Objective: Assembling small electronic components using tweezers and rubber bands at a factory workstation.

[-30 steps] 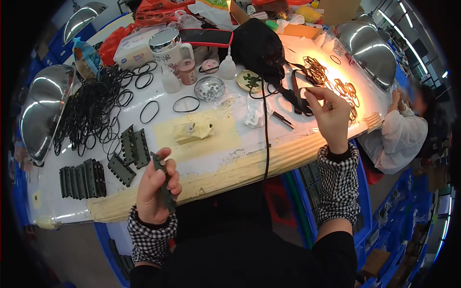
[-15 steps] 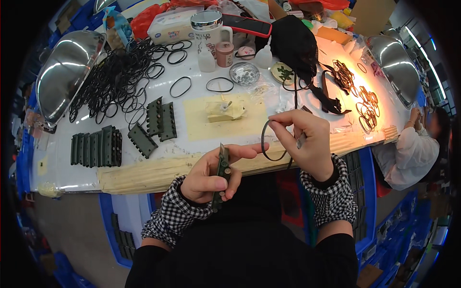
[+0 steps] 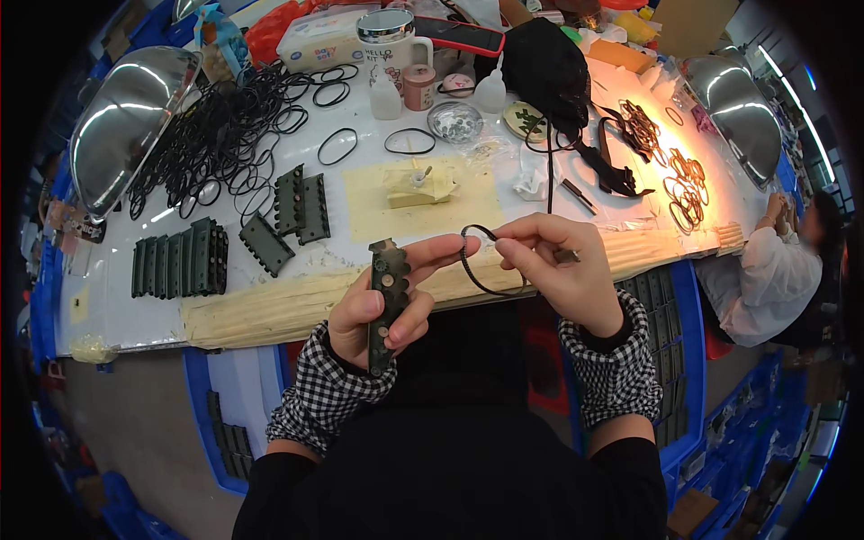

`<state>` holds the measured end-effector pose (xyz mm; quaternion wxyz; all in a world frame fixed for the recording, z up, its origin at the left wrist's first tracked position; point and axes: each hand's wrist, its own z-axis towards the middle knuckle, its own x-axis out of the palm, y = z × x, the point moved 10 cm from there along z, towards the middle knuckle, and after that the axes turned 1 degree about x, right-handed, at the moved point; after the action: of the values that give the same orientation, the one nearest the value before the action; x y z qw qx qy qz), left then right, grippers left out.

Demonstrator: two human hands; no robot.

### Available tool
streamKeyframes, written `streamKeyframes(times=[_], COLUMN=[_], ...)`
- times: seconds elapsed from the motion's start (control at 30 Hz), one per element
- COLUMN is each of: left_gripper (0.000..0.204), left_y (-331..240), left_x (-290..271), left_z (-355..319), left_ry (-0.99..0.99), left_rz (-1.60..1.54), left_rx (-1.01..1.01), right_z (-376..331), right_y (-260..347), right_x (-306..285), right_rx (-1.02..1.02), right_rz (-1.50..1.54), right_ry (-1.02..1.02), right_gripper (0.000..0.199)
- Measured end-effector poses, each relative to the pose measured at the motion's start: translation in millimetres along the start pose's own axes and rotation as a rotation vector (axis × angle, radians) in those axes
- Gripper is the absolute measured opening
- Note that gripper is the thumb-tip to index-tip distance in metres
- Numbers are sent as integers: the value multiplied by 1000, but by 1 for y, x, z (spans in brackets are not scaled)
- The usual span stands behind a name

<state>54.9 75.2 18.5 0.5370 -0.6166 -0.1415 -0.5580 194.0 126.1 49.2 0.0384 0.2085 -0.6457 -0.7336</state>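
Observation:
My left hand [image 3: 348,326] is closed around a dark green part [image 3: 387,274] that has a row of round wheels, with its index finger stretched toward the right. Between the thumb and fingers of my right hand [image 3: 571,268] is pinched a black ribbed rubber loop [image 3: 464,263]. The loop's left side meets the tip of the left index finger, and it stays apart from the green part. Both hands hang over the table's near edge. To the left stand similar green parts [image 3: 180,261] in a row, beside a few others [image 3: 266,246] lying loose.
A tangle of black loops [image 3: 211,130] covers the back left. Ahead sits a tape-wrapped block [image 3: 420,187]. Metal lamps [image 3: 135,126] flank the table; brown loops [image 3: 687,191] lie under the right one. A mug [image 3: 387,49], a black bag [image 3: 544,81] and a seated person [image 3: 751,279] are farther off.
The left hand has turned the green part so its wheeled side faces me and shifted slightly left. The black loop has tilted and moved left to the index fingertip.

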Motion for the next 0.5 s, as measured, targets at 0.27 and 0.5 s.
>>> streamKeyframes(times=[0.27, 0.5], left_gripper=[89, 89], left_y=[8, 15], left_x=[1, -3], left_z=[6, 10], left_ry=[26, 80], left_rz=[-49, 17], left_rx=[-18, -66], right_z=[0, 3], right_y=[-12, -15], right_x=[5, -3], right_rx=[107, 118], right_rz=[297, 322], right_ry=[93, 91], right_gripper=[21, 21])
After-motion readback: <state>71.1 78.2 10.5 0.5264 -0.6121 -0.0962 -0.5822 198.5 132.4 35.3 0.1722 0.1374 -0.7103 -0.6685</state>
